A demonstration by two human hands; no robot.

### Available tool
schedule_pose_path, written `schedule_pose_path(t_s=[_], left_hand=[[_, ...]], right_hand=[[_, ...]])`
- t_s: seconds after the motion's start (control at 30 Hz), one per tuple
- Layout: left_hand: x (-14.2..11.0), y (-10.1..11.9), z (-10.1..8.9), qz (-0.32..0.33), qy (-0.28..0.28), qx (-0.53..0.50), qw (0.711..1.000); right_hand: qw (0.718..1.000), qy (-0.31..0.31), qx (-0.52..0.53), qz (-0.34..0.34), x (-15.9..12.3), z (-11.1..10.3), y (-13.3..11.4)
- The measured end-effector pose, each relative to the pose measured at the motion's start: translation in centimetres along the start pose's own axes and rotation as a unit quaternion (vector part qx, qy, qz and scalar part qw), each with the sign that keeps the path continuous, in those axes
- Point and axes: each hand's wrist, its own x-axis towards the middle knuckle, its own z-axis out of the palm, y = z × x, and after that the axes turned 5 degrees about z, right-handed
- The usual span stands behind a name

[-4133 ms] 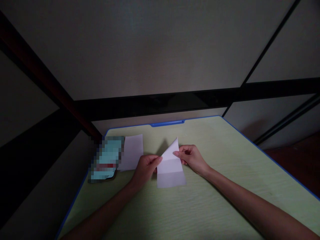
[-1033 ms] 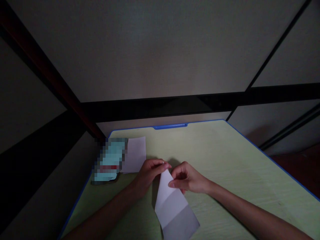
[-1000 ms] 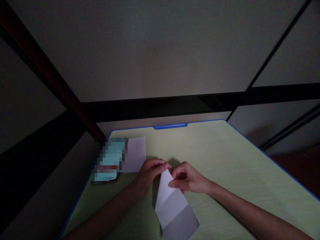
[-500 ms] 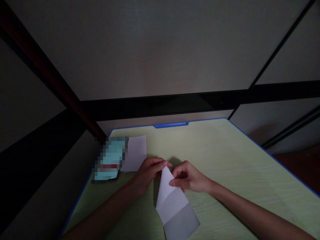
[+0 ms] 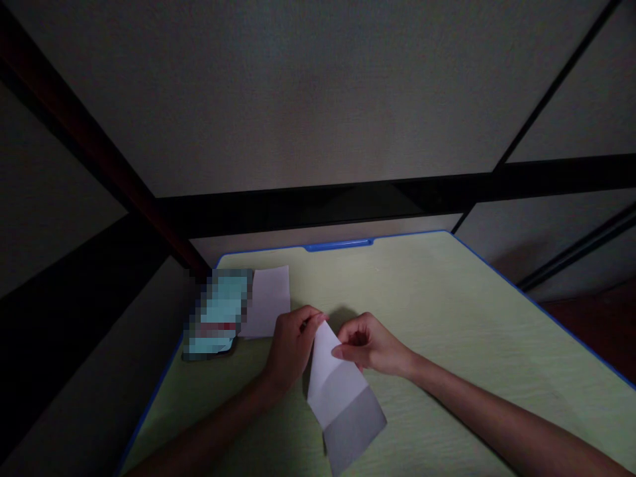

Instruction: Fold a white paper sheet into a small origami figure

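- Head view: my left hand (image 5: 293,348) pinches the pointed tip of the folded paper (image 5: 342,391) over the table (image 5: 447,318); my right hand (image 5: 380,348) grips its right edge.
- Uneven pulling could skew the creases or tear the tip.
- Swinging outward, my left hand could brush the nearby white sheets (image 5: 269,301) askew.

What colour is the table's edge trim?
Blue, running around the pale, wood-grained table; the head view shows it best along the far side.
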Motion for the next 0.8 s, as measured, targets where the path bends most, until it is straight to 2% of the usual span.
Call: schedule_pose_path(t_s=[0.2,0.4,0.63,0.8], left_hand=[[-0.22,-0.48,0.40,-0.013,-0.047,-0.066,0.997],[-0.64,-0.22,0.63,0.010,0.011,-0.009,1.000],[-0.89,-0.77,0.67,-0.017,-0.040,-0.052,0.998],[-0.79,-0.28,0.73,0.022,-0.007,0.025,0.999]], right_hand=[[1.000,0.027,0.001,-0.008,0.04,0.26,0.07],[0.999,0.048,0.015,-0.020,0.02,0.30,-0.01],[0.995,0.087,0.036,-0.029,-0.05,0.38,0.00],[0.994,0.087,0.047,-0.034,-0.13,0.50,-0.21]])
